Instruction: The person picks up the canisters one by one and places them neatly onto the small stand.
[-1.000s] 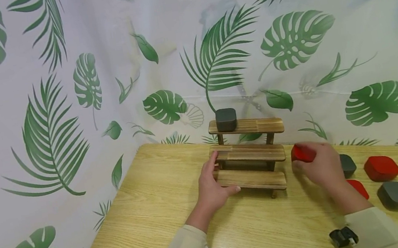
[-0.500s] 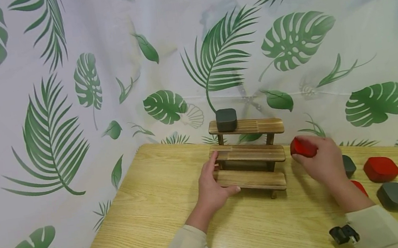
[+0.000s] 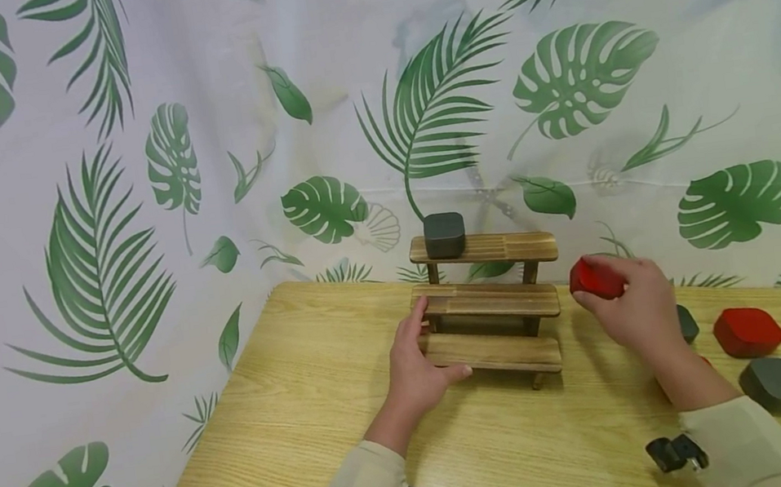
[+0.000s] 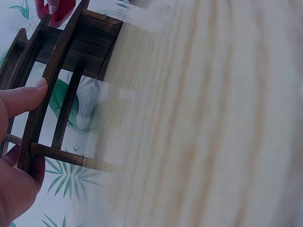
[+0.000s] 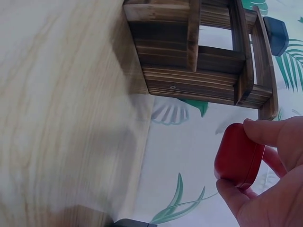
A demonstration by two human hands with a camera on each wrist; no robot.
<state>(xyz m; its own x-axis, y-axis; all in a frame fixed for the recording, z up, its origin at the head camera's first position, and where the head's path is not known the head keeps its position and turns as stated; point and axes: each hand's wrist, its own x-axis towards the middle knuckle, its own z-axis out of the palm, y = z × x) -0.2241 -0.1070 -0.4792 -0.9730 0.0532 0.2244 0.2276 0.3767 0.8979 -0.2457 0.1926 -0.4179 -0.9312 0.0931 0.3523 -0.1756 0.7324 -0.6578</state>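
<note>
My left hand (image 3: 410, 368) grips the left end of a three-tier wooden stand (image 3: 490, 300). In the left wrist view its thumb (image 4: 35, 94) lies against a step's edge while other fingers curl round the end. A dark grey rounded block (image 3: 444, 235) sits on the top step at the left. Between thumb and fingers, my right hand (image 3: 636, 310) pinches a red rounded block (image 5: 236, 156), held in the air just right of the stand and apart from it.
Right of the stand, a red block (image 3: 748, 331) and a grey block (image 3: 780, 385) lie on the wood-grain table (image 3: 278, 456). Another grey block (image 3: 687, 324) and a red one are partly hidden by my right arm. A leaf-printed cloth (image 3: 257, 129) hangs behind.
My right hand has lifted the red block a little, up from near the tabletop. The left hand and the stand have stayed in place.
</note>
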